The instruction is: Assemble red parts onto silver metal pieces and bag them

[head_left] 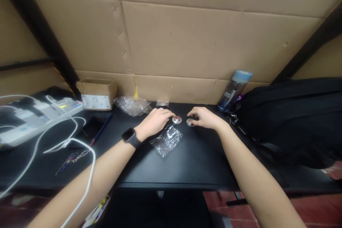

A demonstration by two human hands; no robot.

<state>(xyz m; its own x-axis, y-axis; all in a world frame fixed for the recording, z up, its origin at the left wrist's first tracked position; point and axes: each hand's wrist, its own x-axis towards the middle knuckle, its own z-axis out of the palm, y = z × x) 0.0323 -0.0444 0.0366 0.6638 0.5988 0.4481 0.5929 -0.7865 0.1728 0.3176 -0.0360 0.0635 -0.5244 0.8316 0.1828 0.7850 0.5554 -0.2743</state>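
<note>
A small round metal disc [176, 119] with a red spot at its middle lies flat on the black table. My left hand [159, 118], with a black watch on its wrist, reaches its index finger to the left rim of this disc; its other fingers are partly hidden underneath. Close by on the right is a second metal disc [190, 123]. My right hand [204, 117] is curved over it, thumb at its edge and fingers apart from the thumb. A clear crinkled plastic bag [167, 140] lies in front of the left disc.
Behind stand a small cardboard box [96, 94], crumpled plastic wrap [133, 105] and a little packet [162, 103]. A blue-capped bottle [232, 91] and black backpack [296, 124] occupy the right. White power strips [40, 117], with a white cable [92, 171] crossing my left forearm, are at left.
</note>
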